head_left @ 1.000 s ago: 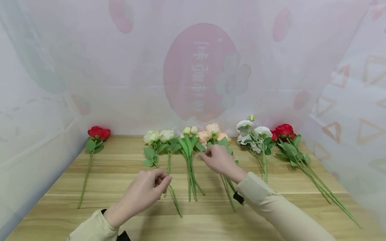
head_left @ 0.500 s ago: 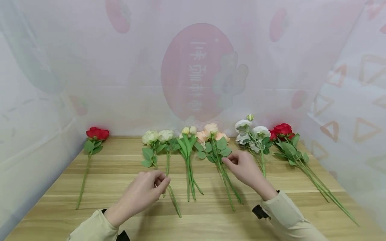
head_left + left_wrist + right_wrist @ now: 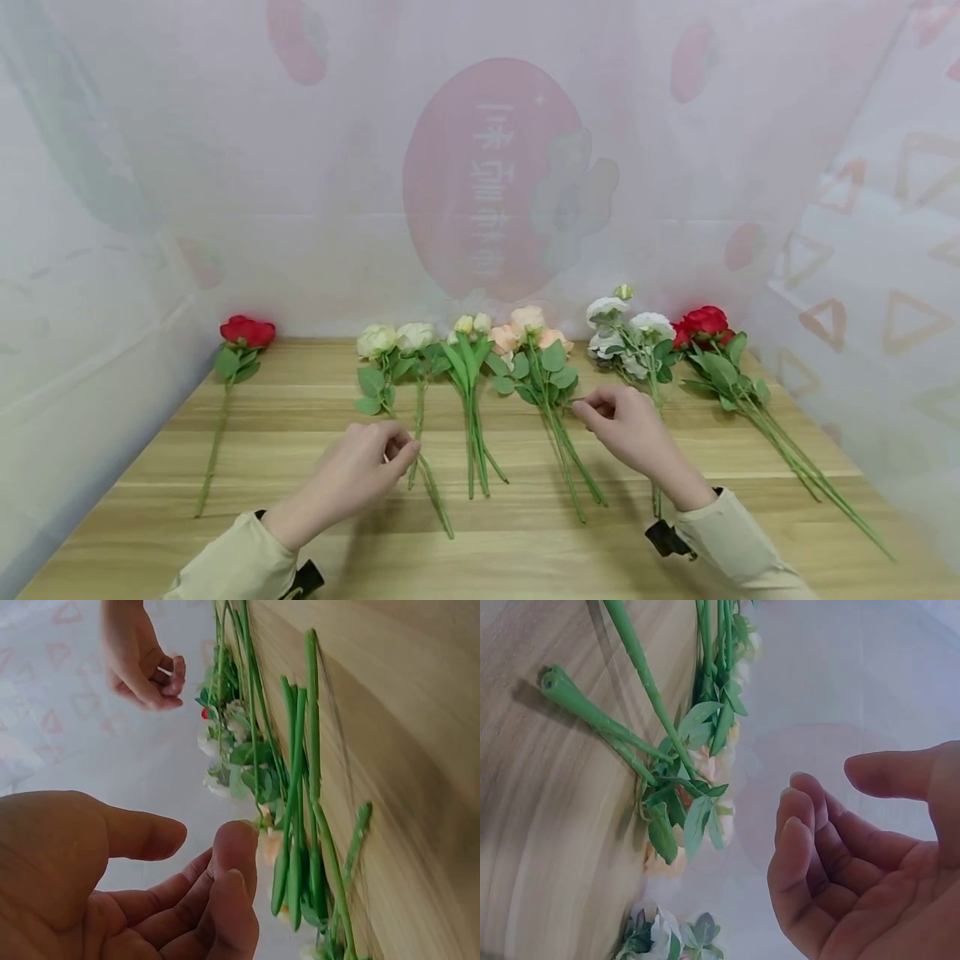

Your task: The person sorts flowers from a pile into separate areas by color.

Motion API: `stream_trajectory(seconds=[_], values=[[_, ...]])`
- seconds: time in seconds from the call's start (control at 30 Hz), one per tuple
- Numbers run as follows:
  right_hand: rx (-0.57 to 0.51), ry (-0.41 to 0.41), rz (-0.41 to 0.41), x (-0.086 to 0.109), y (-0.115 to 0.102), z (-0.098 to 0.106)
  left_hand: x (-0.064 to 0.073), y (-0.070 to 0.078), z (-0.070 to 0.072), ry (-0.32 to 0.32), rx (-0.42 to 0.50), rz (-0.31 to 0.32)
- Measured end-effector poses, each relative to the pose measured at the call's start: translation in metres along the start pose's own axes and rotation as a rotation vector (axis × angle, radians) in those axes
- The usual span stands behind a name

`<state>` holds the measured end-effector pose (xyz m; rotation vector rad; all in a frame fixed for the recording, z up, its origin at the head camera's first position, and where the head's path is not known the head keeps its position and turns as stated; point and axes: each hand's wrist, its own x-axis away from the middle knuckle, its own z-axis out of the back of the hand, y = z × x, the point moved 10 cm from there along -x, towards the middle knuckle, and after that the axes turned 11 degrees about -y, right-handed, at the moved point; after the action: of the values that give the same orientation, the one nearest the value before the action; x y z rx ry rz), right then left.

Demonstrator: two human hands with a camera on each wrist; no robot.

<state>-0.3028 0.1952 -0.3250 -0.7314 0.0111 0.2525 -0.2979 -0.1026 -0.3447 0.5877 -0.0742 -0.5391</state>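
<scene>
My left hand (image 3: 351,473) hovers over the stems of two pale cream flowers (image 3: 415,337). In the left wrist view its thumb and loosely bent fingers stand apart around nothing. The right hand (image 3: 636,435) hangs between the peach flower bunch (image 3: 528,320) and the white flower bunch (image 3: 652,327), hiding part of the white bunch's stems. Its thumb and curved fingers are likewise apart in the right wrist view, holding nothing. Tulips (image 3: 468,358) with green stems lie between the cream and peach flowers.
A single red flower (image 3: 247,332) lies at the far left of the wooden table (image 3: 300,433). Several red flowers (image 3: 705,323) with long stems lie at the right. A printed cloth (image 3: 352,167) stands behind and along both sides.
My right hand has moved right and toward me, away from the peach bunch, uncovering its leaves and stems. The left hand has stayed nearly in place. The flowers look unmoved.
</scene>
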Motion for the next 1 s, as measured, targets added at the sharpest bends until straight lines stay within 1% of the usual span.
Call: stream_trajectory(seconds=[0.1,0.23,0.37,0.5,0.57,0.67,0.77,0.9,1.0], values=[[-0.015,-0.003,-0.005,0.000,0.005,0.006,-0.003,-0.009,0.009,0.038,-0.044,0.013],[-0.034,0.003,-0.013,0.002,0.008,0.016,-0.003,-0.031,0.023,0.060,-0.143,0.055],[-0.039,-0.002,-0.020,0.002,0.006,0.021,-0.002,-0.061,0.040,0.057,-0.222,0.123],[-0.028,-0.005,-0.027,0.002,0.004,0.022,0.002,-0.093,0.063,0.076,-0.282,0.176],[-0.024,-0.006,-0.027,0.002,0.003,0.022,0.005,-0.110,0.073,0.076,-0.306,0.212],[-0.024,-0.004,-0.024,0.001,0.004,0.022,0.009,-0.134,0.085,0.041,-0.322,0.273],[-0.027,-0.004,-0.024,0.001,0.004,0.022,0.012,-0.153,0.091,-0.029,-0.338,0.332],[-0.036,-0.009,-0.031,0.001,0.005,0.021,0.017,-0.170,0.095,-0.125,-0.336,0.418],[-0.039,-0.010,-0.033,0.002,0.006,0.021,0.021,-0.181,0.099,-0.162,-0.319,0.483]])
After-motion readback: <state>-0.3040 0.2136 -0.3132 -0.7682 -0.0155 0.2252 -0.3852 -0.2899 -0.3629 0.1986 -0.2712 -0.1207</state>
